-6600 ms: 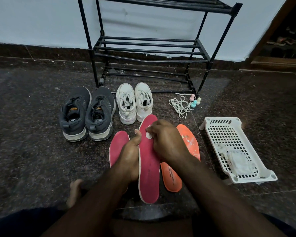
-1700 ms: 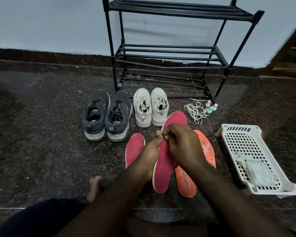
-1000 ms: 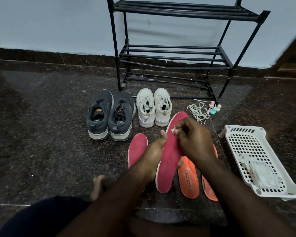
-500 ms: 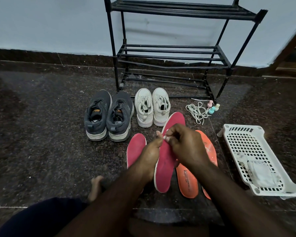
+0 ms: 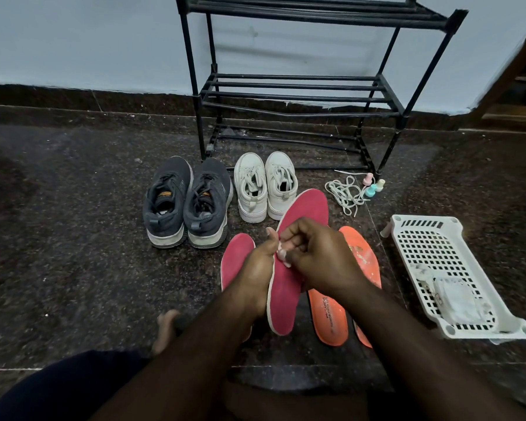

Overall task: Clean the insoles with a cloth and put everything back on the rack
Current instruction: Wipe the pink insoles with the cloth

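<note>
Left hand (image 5: 257, 268) gripped the raised pink insole (image 5: 298, 238) by its edge, in front of the white shoes (image 5: 264, 186). Right hand (image 5: 319, 259) pinched a small white cloth (image 5: 283, 256) against it. Risk: so small a wad could slip from the fingers, or the thin insole could flex and dodge the pressure. Against 0.5 s earlier, the cloth sat slightly nearer the heel; the other insoles had not moved.

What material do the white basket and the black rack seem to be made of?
The white basket looks like moulded plastic, matte: a regular grid of holes and rounded corners. The black rack appears to be painted metal tubing with thin straight bars, though plastic joints cannot be excluded.
</note>
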The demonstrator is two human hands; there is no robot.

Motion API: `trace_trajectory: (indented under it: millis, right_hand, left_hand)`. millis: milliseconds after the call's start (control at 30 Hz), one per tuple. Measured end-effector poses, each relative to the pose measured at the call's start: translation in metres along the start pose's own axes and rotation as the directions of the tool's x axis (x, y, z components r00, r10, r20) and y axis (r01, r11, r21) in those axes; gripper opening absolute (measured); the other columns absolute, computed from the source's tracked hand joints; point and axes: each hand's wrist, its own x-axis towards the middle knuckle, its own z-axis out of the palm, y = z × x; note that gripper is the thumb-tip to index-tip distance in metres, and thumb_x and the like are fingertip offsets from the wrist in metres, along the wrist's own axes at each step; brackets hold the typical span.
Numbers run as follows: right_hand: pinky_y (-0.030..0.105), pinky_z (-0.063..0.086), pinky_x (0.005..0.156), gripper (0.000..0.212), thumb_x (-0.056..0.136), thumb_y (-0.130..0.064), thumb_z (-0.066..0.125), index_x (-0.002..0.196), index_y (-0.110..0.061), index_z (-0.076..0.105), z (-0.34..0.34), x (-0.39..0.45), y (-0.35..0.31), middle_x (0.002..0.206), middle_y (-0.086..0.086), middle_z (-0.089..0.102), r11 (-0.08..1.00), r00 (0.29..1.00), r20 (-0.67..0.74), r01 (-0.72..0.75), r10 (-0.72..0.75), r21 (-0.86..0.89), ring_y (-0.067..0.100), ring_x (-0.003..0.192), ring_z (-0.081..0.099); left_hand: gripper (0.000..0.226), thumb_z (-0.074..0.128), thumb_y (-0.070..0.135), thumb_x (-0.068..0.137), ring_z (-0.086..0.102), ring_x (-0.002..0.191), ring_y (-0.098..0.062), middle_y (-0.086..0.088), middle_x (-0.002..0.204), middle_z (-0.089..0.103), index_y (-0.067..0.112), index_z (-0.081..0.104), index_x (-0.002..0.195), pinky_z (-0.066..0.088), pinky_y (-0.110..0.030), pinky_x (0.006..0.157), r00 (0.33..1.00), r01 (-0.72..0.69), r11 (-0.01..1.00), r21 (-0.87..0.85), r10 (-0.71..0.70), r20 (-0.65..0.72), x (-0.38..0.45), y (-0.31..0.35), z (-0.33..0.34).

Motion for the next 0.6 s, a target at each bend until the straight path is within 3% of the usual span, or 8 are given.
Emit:
trace_trajectory:
  millis: [67,167,233,333,400,467,533,600]
  right_hand:
    - [0.023,0.054,0.050,0.028,0.079,0.003,0.070,0.092,-0.021,0.063,-0.009,0.002,-0.002,0.070,-0.006,0.069,0.995,0.999,0.020,-0.028,0.026,0.092,0.009,0.062,0.067]
    - [0.030,0.056,0.059,0.027,0.085,0.000,0.068,0.096,-0.023,0.059,-0.028,0.008,0.000,0.073,-0.001,0.065,0.985,0.997,-0.081,0.013,0.001,0.173,0.012,0.065,0.062]
    - [0.029,0.054,0.062,0.029,0.086,0.003,0.066,0.099,-0.022,0.057,-0.036,0.008,0.000,0.077,0.007,0.062,0.974,0.994,-0.105,0.018,0.006,0.227,0.016,0.067,0.061]
    - [0.023,0.054,0.060,0.031,0.082,0.002,0.073,0.101,-0.021,0.062,-0.036,0.007,0.001,0.087,0.004,0.062,0.973,0.991,-0.135,0.013,0.018,0.231,0.011,0.068,0.061]
    - [0.020,0.054,0.060,0.023,0.083,-0.003,0.074,0.099,-0.019,0.070,-0.033,0.008,0.004,0.098,0.002,0.064,0.992,0.984,-0.175,0.053,-0.033,0.115,0.008,0.074,0.066]
    - [0.018,0.054,0.073,0.020,0.085,-0.006,0.072,0.101,-0.018,0.075,-0.031,0.010,0.009,0.104,-0.002,0.066,0.986,0.975,-0.179,0.114,-0.134,-0.122,0.010,0.082,0.067]
    - [0.020,0.048,0.087,0.022,0.084,-0.006,0.072,0.102,-0.016,0.076,-0.027,0.013,0.013,0.103,-0.003,0.067,0.933,0.961,-0.163,0.163,-0.224,-0.322,0.011,0.093,0.064]
    - [0.023,0.046,0.086,0.018,0.080,-0.006,0.074,0.096,-0.015,0.077,-0.021,0.014,0.014,0.096,0.000,0.069,0.894,0.952,-0.157,0.179,-0.262,-0.411,0.016,0.091,0.064]
  left_hand:
    - [0.077,0.022,0.059,0.102,0.073,0.095,-0.025,-0.014,0.106,0.075,0.005,0.076,0.105,0.062,-0.039,0.075,1.000,-0.021,1.000,0.007,0.021,-0.009,0.001,0.002,-0.001]
    - [0.072,0.022,0.065,0.099,0.071,0.101,-0.025,-0.010,0.116,0.073,0.013,0.059,0.133,0.061,-0.046,0.074,0.998,-0.019,0.998,0.059,0.023,-0.059,0.001,0.007,-0.004]
    - [0.071,0.023,0.067,0.098,0.068,0.110,-0.027,-0.010,0.124,0.070,0.016,0.058,0.134,0.057,-0.053,0.083,0.999,-0.022,0.997,0.078,0.026,-0.048,-0.001,0.009,-0.005]
    - [0.067,0.024,0.066,0.099,0.072,0.103,-0.025,-0.008,0.118,0.073,0.017,0.063,0.124,0.057,-0.051,0.084,0.998,-0.014,0.995,0.098,0.020,-0.055,-0.002,0.008,-0.005]
    - [0.064,0.028,0.065,0.099,0.074,0.096,-0.024,-0.007,0.112,0.075,0.017,0.062,0.124,0.060,-0.047,0.079,0.998,-0.010,0.994,0.113,0.018,-0.065,-0.002,0.007,-0.005]
    - [0.060,0.032,0.063,0.099,0.075,0.092,-0.022,-0.006,0.109,0.075,0.017,0.060,0.127,0.060,-0.042,0.074,0.999,-0.009,0.991,0.134,0.015,-0.044,-0.001,0.007,-0.006]
    - [0.056,0.035,0.061,0.098,0.075,0.089,-0.020,-0.004,0.104,0.076,0.018,0.061,0.123,0.059,-0.039,0.073,0.999,0.005,0.990,0.143,0.001,-0.047,-0.001,0.004,-0.005]
    - [0.056,0.036,0.061,0.097,0.074,0.093,-0.020,-0.004,0.105,0.075,0.018,0.065,0.117,0.058,-0.043,0.079,0.998,0.027,0.993,0.111,-0.022,-0.052,0.001,0.000,-0.004]
